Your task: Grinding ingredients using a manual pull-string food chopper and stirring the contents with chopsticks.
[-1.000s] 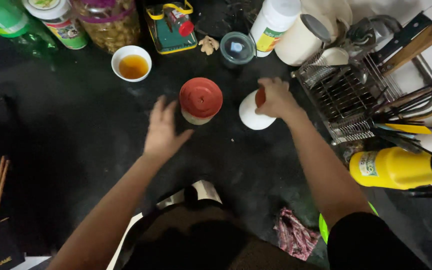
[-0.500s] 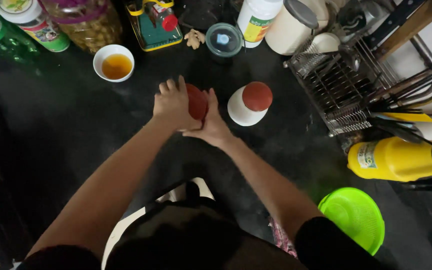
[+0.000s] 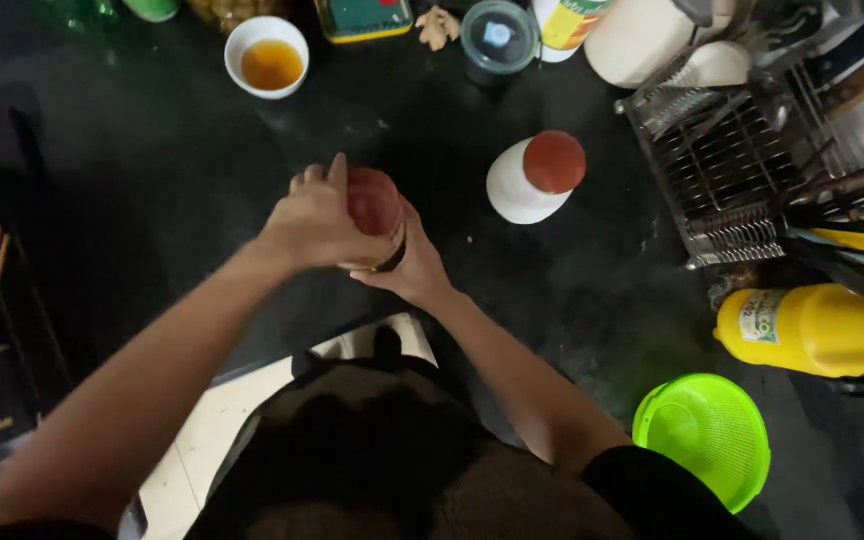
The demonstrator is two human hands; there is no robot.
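1. A second ago your hands were apart: the right on the white red-capped container [image 3: 534, 178], the left reaching toward the red-lidded jar [image 3: 374, 215]. Now both have closed on that jar, at centre frame.
2. Your left hand [image 3: 317, 215] wraps the lid from above, fingers curled round it; your right hand [image 3: 414, 268] cups the jar's body from below. That reads as a lid-twisting grip.
3. The white container stands alone, just right of the jar.
4. The surface is a dark countertop [image 3: 152, 180]: a small bowl of amber liquid [image 3: 267, 57] upper left, a wire dish rack [image 3: 742, 170] upper right, a yellow bottle [image 3: 817, 328] and green strainer [image 3: 704, 436] at right.
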